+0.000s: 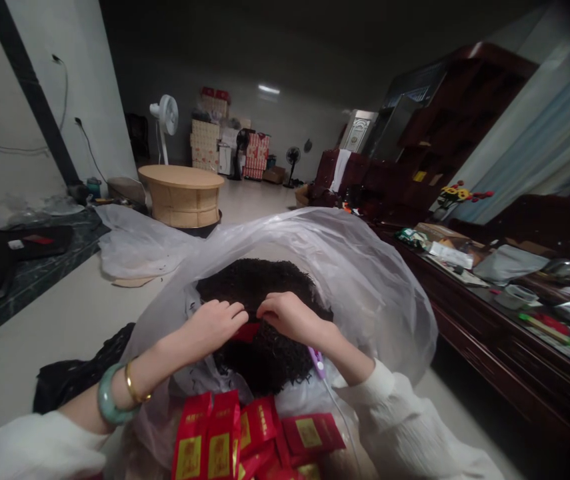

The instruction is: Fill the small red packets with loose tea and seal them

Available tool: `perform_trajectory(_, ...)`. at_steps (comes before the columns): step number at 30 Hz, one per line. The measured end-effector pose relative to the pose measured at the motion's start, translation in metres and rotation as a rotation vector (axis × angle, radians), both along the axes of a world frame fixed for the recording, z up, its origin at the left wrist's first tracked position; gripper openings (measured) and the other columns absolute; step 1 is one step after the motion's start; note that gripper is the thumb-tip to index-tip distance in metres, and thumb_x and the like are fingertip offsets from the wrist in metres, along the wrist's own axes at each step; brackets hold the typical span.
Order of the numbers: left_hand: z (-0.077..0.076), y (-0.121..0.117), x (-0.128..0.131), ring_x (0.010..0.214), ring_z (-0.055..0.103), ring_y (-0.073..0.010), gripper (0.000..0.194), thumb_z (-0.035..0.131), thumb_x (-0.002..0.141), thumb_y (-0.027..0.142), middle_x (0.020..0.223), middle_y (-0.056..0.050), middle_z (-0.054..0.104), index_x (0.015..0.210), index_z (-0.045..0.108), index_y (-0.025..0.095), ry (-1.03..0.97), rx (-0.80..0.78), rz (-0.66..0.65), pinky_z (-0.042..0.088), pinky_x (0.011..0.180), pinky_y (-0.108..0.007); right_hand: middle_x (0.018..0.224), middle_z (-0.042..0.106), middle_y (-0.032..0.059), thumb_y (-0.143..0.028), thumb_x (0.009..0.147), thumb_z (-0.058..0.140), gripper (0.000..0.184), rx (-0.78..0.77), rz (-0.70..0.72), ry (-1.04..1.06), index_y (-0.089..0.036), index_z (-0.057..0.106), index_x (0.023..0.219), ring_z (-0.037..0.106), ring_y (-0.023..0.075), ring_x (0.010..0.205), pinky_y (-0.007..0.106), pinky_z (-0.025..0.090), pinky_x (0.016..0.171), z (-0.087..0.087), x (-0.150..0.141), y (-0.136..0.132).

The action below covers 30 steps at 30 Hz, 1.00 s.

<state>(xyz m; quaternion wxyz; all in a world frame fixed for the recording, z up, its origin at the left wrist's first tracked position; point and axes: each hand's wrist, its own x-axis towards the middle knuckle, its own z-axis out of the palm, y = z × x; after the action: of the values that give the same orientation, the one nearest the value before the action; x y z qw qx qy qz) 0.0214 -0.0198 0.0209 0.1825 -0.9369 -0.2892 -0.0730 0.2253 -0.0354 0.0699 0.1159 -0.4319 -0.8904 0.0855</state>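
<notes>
A big clear plastic bag (365, 280) stands open in front of me, heaped with dark loose tea leaves (259, 280). Both hands reach into it. My left hand (212, 327) and my right hand (289, 317) meet over the leaves, fingers curled and pinched on a small red packet (245, 331) between them. A green bangle and a gold one ring my left wrist. A pile of red and gold packets (245, 433) lies just below the bag, close to me. A purple cable plug (317, 360) hangs by my right wrist.
A long dark wooden table (489, 333) with papers, bowls and clutter runs along the right. A round wooden tub (182, 193) and a white fan stand ahead on the floor. Another plastic sheet (135, 247) lies at left beside a dark low counter.
</notes>
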Motion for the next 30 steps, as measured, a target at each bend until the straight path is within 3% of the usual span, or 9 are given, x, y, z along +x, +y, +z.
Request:
perform_trajectory(5,0.0,0.001,-0.001,0.075,0.061,-0.0181,0.011,0.052,0.09,0.02,0.096,-0.005,0.063,0.099,0.059,0.02,-0.003,-0.077,-0.024,0.042,0.062,-0.029,0.084,0.07,0.0035,-0.005,0.081,0.058,0.019,0.103,-0.053,0.045,-0.018,0.071,0.088,0.061,0.0144,0.078,0.022,0.041,0.068,-0.009,-0.011,0.001)
perform_trajectory(8,0.002,0.002,-0.002,0.078,0.061,-0.0177,0.011,0.049,0.091,0.017,0.095,-0.005,0.062,0.095,0.059,0.019,-0.015,-0.146,-0.032,0.043,0.063,-0.027,0.083,0.07,0.0033,-0.009,0.083,0.058,0.017,0.088,-0.051,-0.014,-0.019,0.07,0.089,0.059,0.0152,0.078,0.023,0.04,0.065,-0.013,-0.018,0.0)
perform_trajectory(12,0.002,0.004,-0.005,0.072,0.059,-0.0148,0.014,0.042,0.094,0.02,0.089,-0.003,0.06,0.092,0.056,0.018,-0.169,-0.262,-0.041,0.043,0.061,-0.025,0.08,0.068,0.0044,-0.012,0.088,0.053,0.021,0.072,-0.045,-0.025,-0.019,0.068,0.1,0.056,0.0164,0.08,0.024,0.04,0.064,-0.015,-0.017,-0.001)
perform_trajectory(17,0.001,0.005,-0.009,0.073,0.059,-0.0137,0.007,0.045,0.091,0.017,0.088,-0.002,0.058,0.093,0.052,0.019,-0.351,-0.376,-0.056,0.043,0.062,-0.023,0.089,0.067,0.0057,-0.013,0.085,0.057,0.024,0.129,-0.001,0.134,-0.018,0.065,0.107,0.057,0.0154,0.084,0.025,0.044,0.074,-0.021,-0.001,-0.001)
perform_trajectory(23,0.0,0.008,-0.01,0.072,0.06,-0.0135,0.013,0.044,0.093,0.023,0.088,-0.002,0.059,0.092,0.057,0.019,-0.316,-0.335,-0.104,0.043,0.062,-0.023,0.085,0.07,0.0052,-0.01,0.083,0.062,0.015,0.01,-0.02,0.124,-0.017,0.072,0.092,0.064,0.014,0.075,0.022,0.045,0.068,-0.028,0.007,0.0)
perform_trajectory(30,0.0,0.009,-0.013,0.072,0.06,-0.012,0.018,0.044,0.093,0.023,0.089,-0.002,0.061,0.09,0.061,0.02,-0.303,-0.266,-0.133,0.043,0.063,-0.021,0.075,0.067,0.0021,-0.016,0.082,0.065,0.006,0.044,-0.106,0.269,-0.017,0.071,0.083,0.061,0.012,0.069,0.021,0.044,0.064,-0.01,0.009,0.007)
